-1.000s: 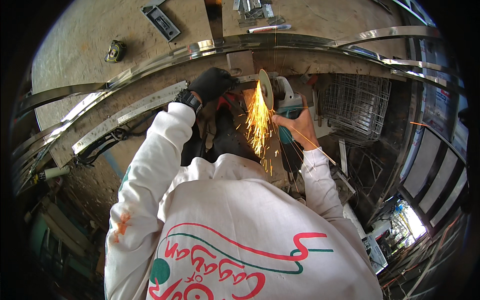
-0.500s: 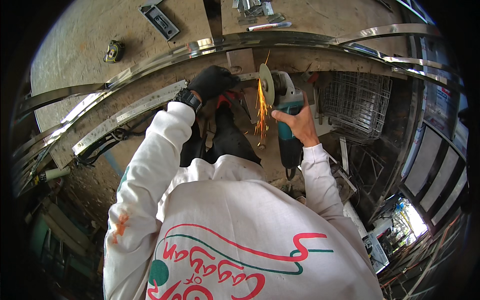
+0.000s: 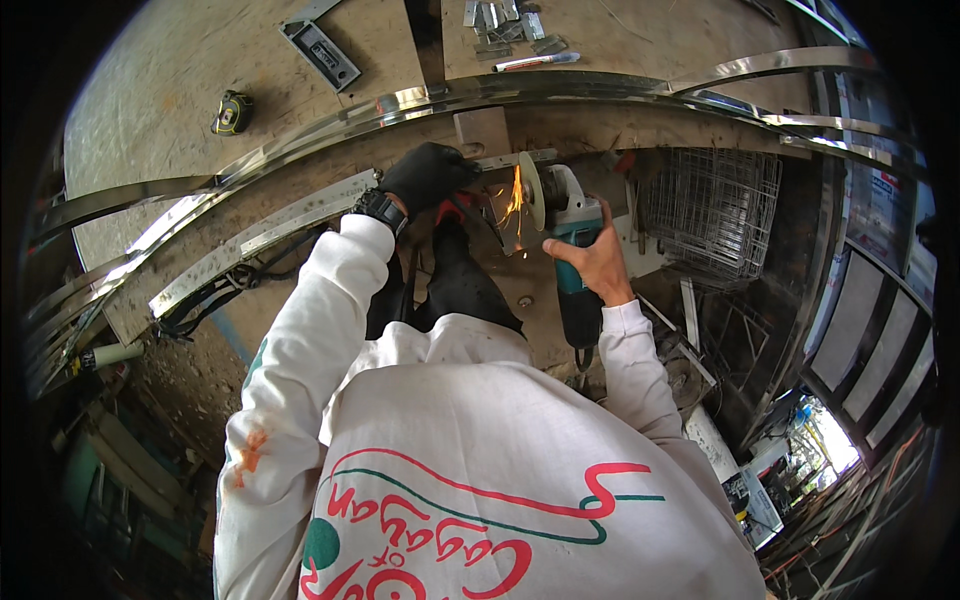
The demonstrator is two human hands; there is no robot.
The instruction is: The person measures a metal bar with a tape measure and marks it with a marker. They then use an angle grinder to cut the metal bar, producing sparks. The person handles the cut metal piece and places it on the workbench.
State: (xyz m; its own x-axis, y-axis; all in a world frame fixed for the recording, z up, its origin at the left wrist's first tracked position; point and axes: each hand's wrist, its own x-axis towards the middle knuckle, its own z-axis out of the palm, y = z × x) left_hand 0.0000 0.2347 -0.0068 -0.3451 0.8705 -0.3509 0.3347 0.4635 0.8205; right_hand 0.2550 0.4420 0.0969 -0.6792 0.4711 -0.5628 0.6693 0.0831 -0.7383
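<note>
Round disc point(image 3: 533, 192) nearer white sweatshirt point(image 3: 480, 420)

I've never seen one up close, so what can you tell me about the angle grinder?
The angle grinder has a teal, plastic-looking body, black rear, silvery metal-looking head and thin, pale disc. Its head points away from the person, with the disc upright on its left side. The bare right hand grips the body. Orange sparks suggest it is running; whether the disc touches the metal strip is unclear.
</note>
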